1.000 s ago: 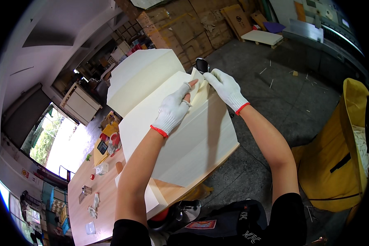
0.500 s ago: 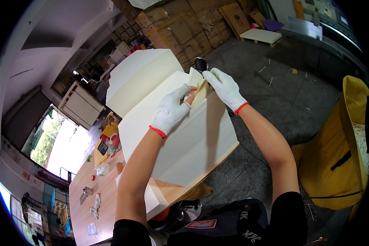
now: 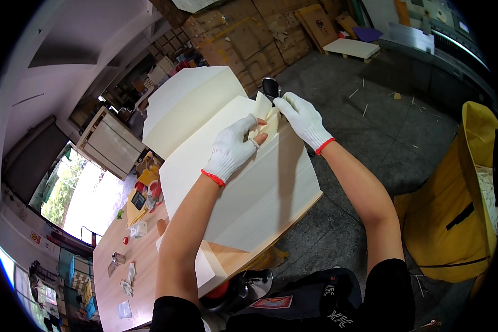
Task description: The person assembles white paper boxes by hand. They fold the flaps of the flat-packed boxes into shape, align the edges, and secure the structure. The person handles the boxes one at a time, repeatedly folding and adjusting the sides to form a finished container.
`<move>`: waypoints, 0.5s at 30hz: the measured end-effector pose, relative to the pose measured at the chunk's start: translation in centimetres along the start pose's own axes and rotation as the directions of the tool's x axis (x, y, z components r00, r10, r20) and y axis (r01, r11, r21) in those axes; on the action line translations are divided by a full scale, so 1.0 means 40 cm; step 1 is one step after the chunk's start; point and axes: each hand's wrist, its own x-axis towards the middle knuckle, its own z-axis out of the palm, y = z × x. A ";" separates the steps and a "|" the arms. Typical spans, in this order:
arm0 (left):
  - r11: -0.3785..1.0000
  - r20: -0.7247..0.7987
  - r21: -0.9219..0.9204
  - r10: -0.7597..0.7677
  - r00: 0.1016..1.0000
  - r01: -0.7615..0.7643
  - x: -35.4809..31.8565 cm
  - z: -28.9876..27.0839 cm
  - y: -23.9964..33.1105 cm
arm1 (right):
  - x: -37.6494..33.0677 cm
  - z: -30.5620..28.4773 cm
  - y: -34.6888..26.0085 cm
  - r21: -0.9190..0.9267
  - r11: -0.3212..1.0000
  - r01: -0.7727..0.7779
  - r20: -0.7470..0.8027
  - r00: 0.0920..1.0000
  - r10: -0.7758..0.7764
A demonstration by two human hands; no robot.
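Paper stack (image 3: 249, 188) sits on the surface (image 3: 232, 256); at the stack's far right corner, left hand (image 3: 231, 146) keeps fingers parted, touching curled sheets (image 3: 272, 123); right hand's (image 3: 303, 116) grip there, can't tell!

Paper stack (image 3: 260, 205) on table (image 3: 152, 260); calculator (image 3: 138, 200) left; bag (image 3: 437, 227) to its right

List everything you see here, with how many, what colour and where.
Paper: several stacks, white, on the table
Table: one, pale wood, under the paper
Calculator: one, dark, left of the paper
Small items: several, mixed colours, table's left
Bag: one, yellow, far right
Cardboard: several sheets, brown, beyond the table
Board: one, white, upper right
Machine: one, grey, upper right
Left hand: one, white glove, on the paper
Right hand: one, white glove, at the paper's edge
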 end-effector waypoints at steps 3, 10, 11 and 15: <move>0.999 0.017 -0.034 -0.020 1.000 0.021 0.001 -0.002 0.004 | 0.000 0.001 0.002 0.005 1.000 -0.005 -0.005 1.000 0.005; 0.998 0.000 -0.057 0.023 1.000 -0.023 -0.005 -0.006 0.004 | -0.001 -0.003 -0.002 0.014 1.000 -0.028 0.009 1.000 0.027; 0.996 -0.014 -0.083 0.017 1.000 -0.018 -0.009 -0.005 0.005 | -0.002 -0.001 -0.005 0.032 0.999 -0.029 0.015 0.999 0.028; 0.994 0.117 -0.026 -0.106 0.988 0.110 -0.004 -0.028 0.036 | -0.003 -0.001 0.001 0.011 1.000 -0.017 -0.003 1.000 0.017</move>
